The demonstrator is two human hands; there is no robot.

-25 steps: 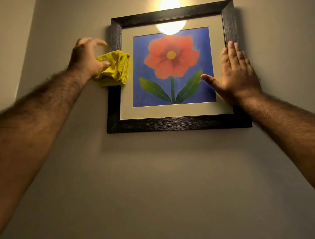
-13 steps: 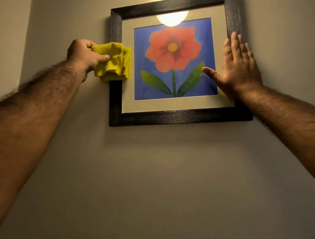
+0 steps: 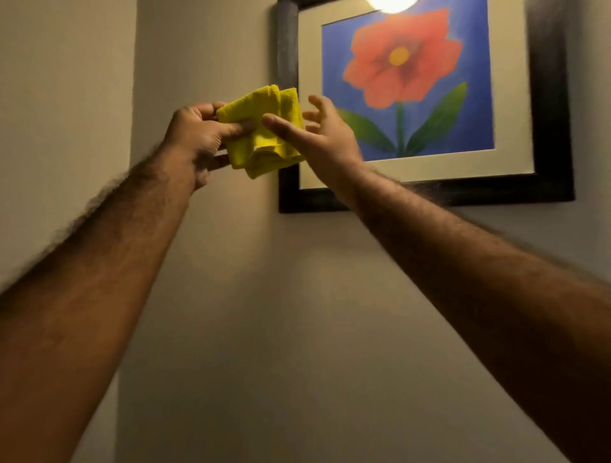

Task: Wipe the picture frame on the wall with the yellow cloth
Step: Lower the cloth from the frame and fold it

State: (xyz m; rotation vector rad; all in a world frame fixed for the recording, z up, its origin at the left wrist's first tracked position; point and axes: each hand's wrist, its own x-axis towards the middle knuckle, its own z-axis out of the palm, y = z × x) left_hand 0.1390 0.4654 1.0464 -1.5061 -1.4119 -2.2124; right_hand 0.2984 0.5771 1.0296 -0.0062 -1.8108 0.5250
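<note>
I have both hands raised in front of the wall, to the left of the picture frame. My left hand grips the folded yellow cloth from its left side: the thumb lies across the near face of the cloth and the other fingers curl behind it, so the wad is pinched between them. The cloth is bunched into several layers, its lower folds hanging below my thumb. It sits just left of the frame's dark left rail, overlapping that rail in my view; I cannot tell whether it touches the wood or is held off it.

My right hand is at the right side of the cloth with its fingers spread and loosely curved. Its thumb reaches across the near face of the cloth, tip close to the left thumb. The other fingers are apart and fan out beyond the cloth's right edge, in front of the frame's pale mat. Whether they press the fabric I cannot tell, as the hand is a little blurred.

The frame is black, hung high on the right, and holds a red flower print with green leaves on blue. A bright lamp glare sits on the glass at the top edge.
</note>
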